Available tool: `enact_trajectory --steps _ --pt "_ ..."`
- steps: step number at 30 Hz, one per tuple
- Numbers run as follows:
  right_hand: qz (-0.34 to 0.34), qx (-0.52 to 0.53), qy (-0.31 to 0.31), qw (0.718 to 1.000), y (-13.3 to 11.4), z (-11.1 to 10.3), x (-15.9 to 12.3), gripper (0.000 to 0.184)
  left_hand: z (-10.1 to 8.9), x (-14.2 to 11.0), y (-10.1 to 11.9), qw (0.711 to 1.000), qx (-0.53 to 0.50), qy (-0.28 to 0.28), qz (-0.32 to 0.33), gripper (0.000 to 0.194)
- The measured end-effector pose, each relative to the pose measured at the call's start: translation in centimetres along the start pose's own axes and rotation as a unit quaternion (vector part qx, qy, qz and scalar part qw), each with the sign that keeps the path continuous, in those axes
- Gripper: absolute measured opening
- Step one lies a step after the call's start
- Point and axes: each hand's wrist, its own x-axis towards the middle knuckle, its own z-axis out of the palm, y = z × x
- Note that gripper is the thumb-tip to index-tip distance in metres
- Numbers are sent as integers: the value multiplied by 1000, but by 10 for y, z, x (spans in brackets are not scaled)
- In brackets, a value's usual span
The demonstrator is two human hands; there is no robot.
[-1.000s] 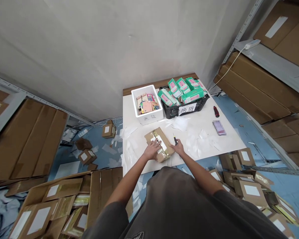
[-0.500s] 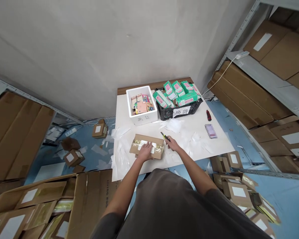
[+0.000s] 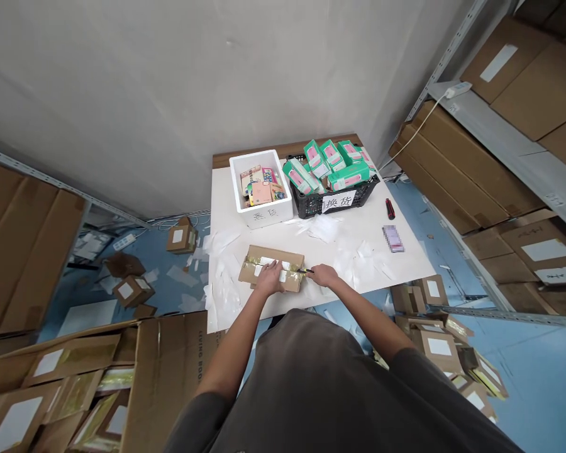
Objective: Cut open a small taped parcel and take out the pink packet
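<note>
A flat cardboard box with yellowish clear tape and white labels lies near the table's front edge. My left hand rests on top of it, fingers spread over the label. In my right hand is a box cutter, held with the fingers wrapped round its handle. The cutter's tip meets the taped seam at the box's right end; how deep it sits I cannot tell.
Behind the box stand a white foam box of small packages and a black crate of green boxes. A red-black tool lies at right. Plastic scraps litter the table. A large carton stands at left.
My right hand has brought the box cutter left and down, from beside the box onto its right end. The left hand stays on the box. The view has shifted slightly.
</note>
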Motion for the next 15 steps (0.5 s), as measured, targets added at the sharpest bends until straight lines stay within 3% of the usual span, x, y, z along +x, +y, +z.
enact_trajectory --steps 3,10,15 --pt "16 41 -56 997 4 -6 -6 51 0 1 -1 1000 -2 7 4 124" --pt "43 75 -55 995 -4 12 -21 53 6 -5 -5 999 5 24 23 121" --pt "20 3 33 999 -16 21 -13 43 7 -11 -6 999 15 24 43 117"
